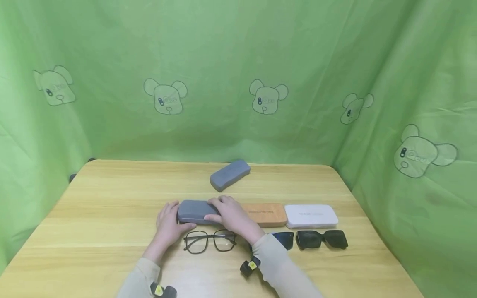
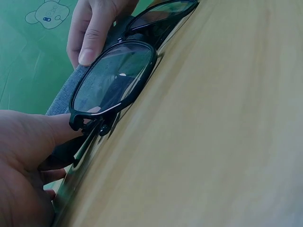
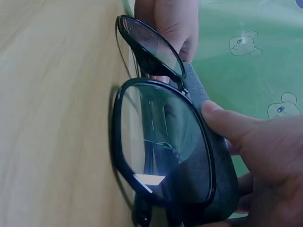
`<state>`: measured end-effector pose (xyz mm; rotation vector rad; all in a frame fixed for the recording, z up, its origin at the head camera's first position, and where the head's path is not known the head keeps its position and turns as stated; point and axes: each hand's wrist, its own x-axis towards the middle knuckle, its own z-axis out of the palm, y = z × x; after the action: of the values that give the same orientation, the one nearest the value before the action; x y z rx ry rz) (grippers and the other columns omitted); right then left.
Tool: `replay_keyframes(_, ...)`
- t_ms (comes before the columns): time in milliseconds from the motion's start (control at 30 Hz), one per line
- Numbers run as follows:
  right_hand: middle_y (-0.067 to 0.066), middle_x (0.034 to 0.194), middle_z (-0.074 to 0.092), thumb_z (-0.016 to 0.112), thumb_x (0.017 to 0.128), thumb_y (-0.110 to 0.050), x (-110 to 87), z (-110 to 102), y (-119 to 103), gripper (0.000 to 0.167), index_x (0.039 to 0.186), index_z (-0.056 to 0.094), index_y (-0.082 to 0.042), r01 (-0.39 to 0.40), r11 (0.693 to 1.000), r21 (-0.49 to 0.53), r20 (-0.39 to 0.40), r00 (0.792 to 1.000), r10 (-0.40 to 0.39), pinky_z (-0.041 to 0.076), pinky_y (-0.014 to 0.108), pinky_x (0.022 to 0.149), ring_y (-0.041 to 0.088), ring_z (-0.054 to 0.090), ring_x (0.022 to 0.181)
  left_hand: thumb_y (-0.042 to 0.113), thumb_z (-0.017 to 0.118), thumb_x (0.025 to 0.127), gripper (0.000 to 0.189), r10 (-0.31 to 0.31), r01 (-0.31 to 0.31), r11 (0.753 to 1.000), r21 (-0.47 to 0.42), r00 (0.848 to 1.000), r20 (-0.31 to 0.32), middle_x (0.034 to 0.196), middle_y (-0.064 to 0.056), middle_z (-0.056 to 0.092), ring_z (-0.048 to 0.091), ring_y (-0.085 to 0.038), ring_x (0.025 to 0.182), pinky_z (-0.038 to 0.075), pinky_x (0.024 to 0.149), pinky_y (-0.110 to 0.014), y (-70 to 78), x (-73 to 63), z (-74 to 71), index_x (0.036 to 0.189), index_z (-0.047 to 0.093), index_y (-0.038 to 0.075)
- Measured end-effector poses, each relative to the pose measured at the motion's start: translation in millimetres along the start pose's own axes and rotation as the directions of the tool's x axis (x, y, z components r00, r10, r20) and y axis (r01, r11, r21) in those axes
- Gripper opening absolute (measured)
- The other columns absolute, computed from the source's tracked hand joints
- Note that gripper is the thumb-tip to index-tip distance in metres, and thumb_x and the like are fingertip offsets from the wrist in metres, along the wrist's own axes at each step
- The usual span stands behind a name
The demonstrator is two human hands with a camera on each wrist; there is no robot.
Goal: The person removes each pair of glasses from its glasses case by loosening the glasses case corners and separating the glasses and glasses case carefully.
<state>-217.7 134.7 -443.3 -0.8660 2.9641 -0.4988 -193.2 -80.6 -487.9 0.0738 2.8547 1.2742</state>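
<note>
A grey glasses case [image 1: 193, 212] lies lengthwise on the table between both hands. My left hand [image 1: 168, 227] holds its left end, thumb along the front and fingers at the end and behind. At the other end, my right hand [image 1: 234, 216] grips the case with the thumb on the front side and the fingers over the top and back. In the right wrist view that thumb presses on the grey fabric of the case [image 3: 220, 161]. Clear eyeglasses with a black frame [image 1: 196, 243] lie just in front of the case, close to the left thumb.
To the right of the grey case are an orange case [image 1: 267, 216] and a white case [image 1: 311, 216]. Dark sunglasses [image 1: 286, 240], partly hidden by the right sleeve, and black sunglasses [image 1: 335, 239] lie before them. Another grey case [image 1: 230, 175] sits slantwise farther back.
</note>
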Motion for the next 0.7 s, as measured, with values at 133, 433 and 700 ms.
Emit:
replay_keyframes(133, 0.013, 0.123, 0.061, 0.056, 0.092, -0.052, -1.7, 1.3, -3.2, 0.055, 0.134, 0.056, -0.017, 0.007, 0.999, -0.045, -0.024, 1.000, -0.008, 0.053, 0.044, 0.093, 0.028, 0.060, 0.110, 0.029, 0.082, 0.074, 0.086, 0.002, -0.002, 1.000, 0.016, 1.000, -0.005, 0.154, -0.027, 0.031, 0.016, -0.048, 0.145, 0.007, 0.119, -0.064, -0.8, 0.2, -0.6, 0.141, 0.042, -0.008)
replay_keyframes(433, 0.012, 0.121, 0.062, 0.058, 0.091, -0.051, -1.9, 1.2, -3.7, 0.054, 0.133, 0.056, -0.018, 0.004, 0.999, -0.046, -0.004, 1.000, -0.004, 0.053, 0.043, 0.092, 0.026, 0.060, 0.108, 0.035, 0.083, 0.073, 0.091, 0.008, -0.008, 1.000, 0.012, 1.000, 0.003, 0.153, -0.028, 0.032, 0.016, -0.049, 0.145, 0.007, 0.119, -0.064, -0.2, -1.3, -1.7, 0.141, 0.041, -0.008)
replay_keyframes(700, 0.009, 0.117, 0.061, 0.060, 0.089, -0.051, -3.2, -0.8, -5.1, 0.054, 0.131, 0.056, -0.018, 0.007, 0.998, -0.067, 0.013, 1.000, -0.006, 0.053, 0.039, 0.089, 0.023, 0.059, 0.103, 0.035, 0.083, 0.072, 0.090, 0.011, -0.011, 1.000, 0.003, 1.000, 0.006, 0.153, -0.028, 0.032, 0.016, -0.049, 0.145, 0.006, 0.119, -0.064, 1.1, -1.2, -2.7, 0.139, 0.043, -0.008)
